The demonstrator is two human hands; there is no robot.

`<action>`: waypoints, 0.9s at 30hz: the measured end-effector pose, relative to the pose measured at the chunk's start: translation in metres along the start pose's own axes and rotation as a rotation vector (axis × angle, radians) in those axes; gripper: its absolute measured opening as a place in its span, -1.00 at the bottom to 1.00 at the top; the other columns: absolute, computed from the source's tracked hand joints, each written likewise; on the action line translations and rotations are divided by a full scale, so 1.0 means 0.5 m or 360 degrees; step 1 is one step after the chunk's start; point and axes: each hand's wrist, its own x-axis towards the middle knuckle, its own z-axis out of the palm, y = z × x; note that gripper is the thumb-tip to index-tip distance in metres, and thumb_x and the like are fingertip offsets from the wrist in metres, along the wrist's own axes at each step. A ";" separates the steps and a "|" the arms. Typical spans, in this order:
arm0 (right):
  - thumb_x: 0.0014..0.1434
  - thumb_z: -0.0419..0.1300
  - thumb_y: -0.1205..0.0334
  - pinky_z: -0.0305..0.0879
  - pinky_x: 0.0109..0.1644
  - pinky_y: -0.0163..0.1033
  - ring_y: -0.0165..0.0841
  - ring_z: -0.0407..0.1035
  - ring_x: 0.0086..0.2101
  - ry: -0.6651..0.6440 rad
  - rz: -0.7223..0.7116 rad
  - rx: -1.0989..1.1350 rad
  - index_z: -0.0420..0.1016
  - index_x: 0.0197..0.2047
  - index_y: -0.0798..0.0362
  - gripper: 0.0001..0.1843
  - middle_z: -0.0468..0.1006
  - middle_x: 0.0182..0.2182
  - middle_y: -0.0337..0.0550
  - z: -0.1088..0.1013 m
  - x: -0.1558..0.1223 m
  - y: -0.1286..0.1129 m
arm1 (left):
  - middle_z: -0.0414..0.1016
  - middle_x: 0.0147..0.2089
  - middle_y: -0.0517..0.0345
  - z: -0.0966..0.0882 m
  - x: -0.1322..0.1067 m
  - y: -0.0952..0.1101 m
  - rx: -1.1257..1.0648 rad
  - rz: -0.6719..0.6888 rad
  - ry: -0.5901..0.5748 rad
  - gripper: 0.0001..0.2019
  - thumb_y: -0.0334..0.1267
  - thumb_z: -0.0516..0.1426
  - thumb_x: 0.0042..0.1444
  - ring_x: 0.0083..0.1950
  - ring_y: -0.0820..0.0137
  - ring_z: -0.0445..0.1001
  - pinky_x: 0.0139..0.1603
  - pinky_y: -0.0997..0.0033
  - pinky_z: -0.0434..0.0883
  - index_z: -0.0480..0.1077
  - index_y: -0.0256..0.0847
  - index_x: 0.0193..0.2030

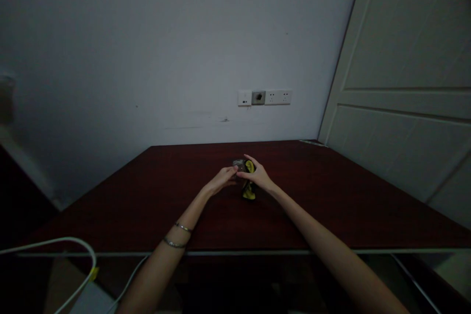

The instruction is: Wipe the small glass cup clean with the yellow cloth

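Observation:
Over the middle of the dark red table (165, 206) my two hands meet at a small greyish, partly see-through, box-like thing (239, 162). My left hand (222, 178) is at its left side, with thumb and fingers closed on it. My right hand (257, 174) curves around its right side, the thumb close to my left fingertips. A yellow-and-black, soft-looking thing (249, 191) shows between my right thumb and fingers and hangs down below them onto or near the tabletop. Dim light and overlapping fingers hide how the two things join.
Behind the table rises a pale wall with a row of sockets (277, 97). A white panelled door (405, 59) stands along the right. At the lower left a white cable (69, 239) loops over the front edge, near a pale box (93, 299) below.

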 end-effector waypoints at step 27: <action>0.01 0.10 -0.08 0.32 -0.13 -0.18 -0.29 0.41 -0.22 0.0542 0.0119 0.0083 0.33 -0.05 0.01 -0.52 0.51 -0.21 -0.11 -0.011 0.038 0.056 | 0.32 0.10 -0.14 0.035 0.003 -0.018 0.0440 0.0550 0.0240 -0.17 -0.33 0.38 -0.44 0.10 0.21 0.33 0.13 0.21 0.26 0.22 -0.29 0.08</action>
